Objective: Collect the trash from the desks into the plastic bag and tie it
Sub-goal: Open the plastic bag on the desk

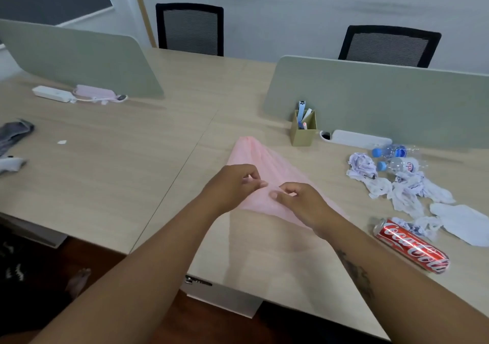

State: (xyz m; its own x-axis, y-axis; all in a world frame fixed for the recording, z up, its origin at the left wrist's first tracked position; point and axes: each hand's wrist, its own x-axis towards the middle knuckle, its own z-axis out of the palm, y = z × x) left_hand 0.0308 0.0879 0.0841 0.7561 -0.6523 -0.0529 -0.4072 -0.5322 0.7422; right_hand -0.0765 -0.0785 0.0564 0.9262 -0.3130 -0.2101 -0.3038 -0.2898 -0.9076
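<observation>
A thin pink plastic bag (254, 158) lies flat on the right-hand desk (264, 251), its near edge lifted a little. My left hand (232, 182) and my right hand (299, 198) sit close together at that edge, each pinching the bag's film between thumb and fingers. To the right lies the trash: a red cola can (412, 245) on its side, several crumpled white tissues (407, 187), a crumpled paper ball (362, 163) and two crushed clear bottles with blue caps (397, 158).
A tan pen holder (303, 130) and a white power strip (360, 138) stand by the green divider (370, 100). On the left desk lie another power strip (53, 93), a pink device (95, 92), a paper scrap (62, 142) and dark cloth (14, 134). Two black chairs stand behind.
</observation>
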